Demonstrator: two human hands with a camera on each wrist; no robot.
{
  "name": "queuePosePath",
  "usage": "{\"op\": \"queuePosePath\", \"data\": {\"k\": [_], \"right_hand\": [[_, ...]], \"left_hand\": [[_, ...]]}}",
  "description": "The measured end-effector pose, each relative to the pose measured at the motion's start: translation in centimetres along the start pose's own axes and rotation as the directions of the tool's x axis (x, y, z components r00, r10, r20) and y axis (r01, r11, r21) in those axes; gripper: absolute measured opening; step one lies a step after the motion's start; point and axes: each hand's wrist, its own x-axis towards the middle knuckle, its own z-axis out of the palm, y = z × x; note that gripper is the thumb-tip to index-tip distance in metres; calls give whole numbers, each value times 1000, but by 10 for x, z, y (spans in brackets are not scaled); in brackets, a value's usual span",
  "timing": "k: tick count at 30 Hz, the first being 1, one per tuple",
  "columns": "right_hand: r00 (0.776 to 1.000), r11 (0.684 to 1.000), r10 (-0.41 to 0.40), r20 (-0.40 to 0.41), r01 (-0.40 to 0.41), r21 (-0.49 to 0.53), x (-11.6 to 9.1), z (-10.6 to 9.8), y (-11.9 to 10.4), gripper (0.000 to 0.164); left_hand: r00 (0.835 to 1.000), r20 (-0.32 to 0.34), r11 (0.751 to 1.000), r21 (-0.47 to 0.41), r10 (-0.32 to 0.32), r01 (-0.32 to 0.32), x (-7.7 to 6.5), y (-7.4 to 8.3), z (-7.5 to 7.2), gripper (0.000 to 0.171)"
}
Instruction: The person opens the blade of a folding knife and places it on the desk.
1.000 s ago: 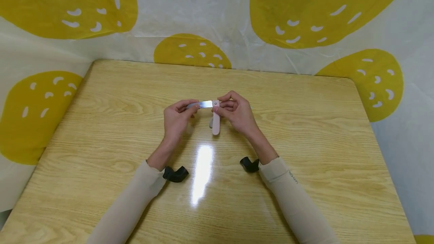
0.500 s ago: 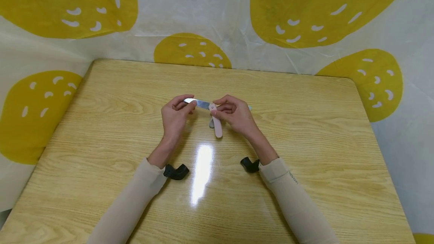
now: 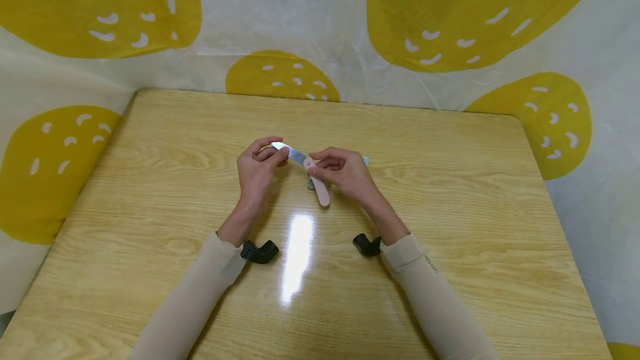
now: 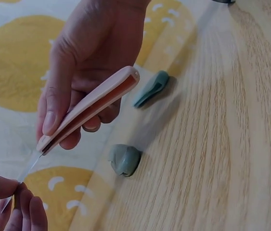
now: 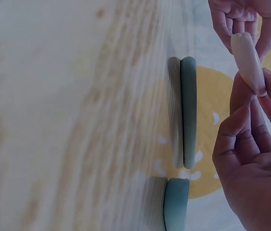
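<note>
A folding knife with a pale pink handle (image 3: 321, 192) and a shiny metal blade (image 3: 297, 155) is held above the table, its blade swung well out from the handle. My left hand (image 3: 256, 168) pinches the blade near its tip between thumb and fingers. At the pivot end, my right hand (image 3: 350, 174) grips the handle with thumb and fingertips. The left wrist view shows the long slot along the pink handle (image 4: 96, 103). Beneath the hands, a slim slotted green piece (image 4: 153, 89) and a rounded grey-green piece (image 4: 124, 160) lie on the table, mostly hidden in the head view.
The wood-grain table (image 3: 450, 210) reaches back to a white cloth with yellow fruit shapes (image 3: 282, 76). Black curved mounts (image 3: 260, 251) stick out at both sleeve cuffs. A bright light reflection (image 3: 297, 260) lies across the tabletop.
The knife has opened from roughly a right angle to a wider angle. Its blade tip has risen toward the back, and the handle's free end has swung right. Both hands keep their hold.
</note>
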Motion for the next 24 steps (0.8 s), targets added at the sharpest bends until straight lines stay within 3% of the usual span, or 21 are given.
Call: {"op": "queuePosePath", "data": {"k": [10,24], "right_hand": [[997,997,72,2,-72,-41,-1,2,-1,31],[996,996,59,74,-54,-67,-1,3,-3,29]], "left_hand": [[999,24,999,-29,-26,27,4,2,1,28],[996,86,1000,19,-21,20,4,4,3,34]]}}
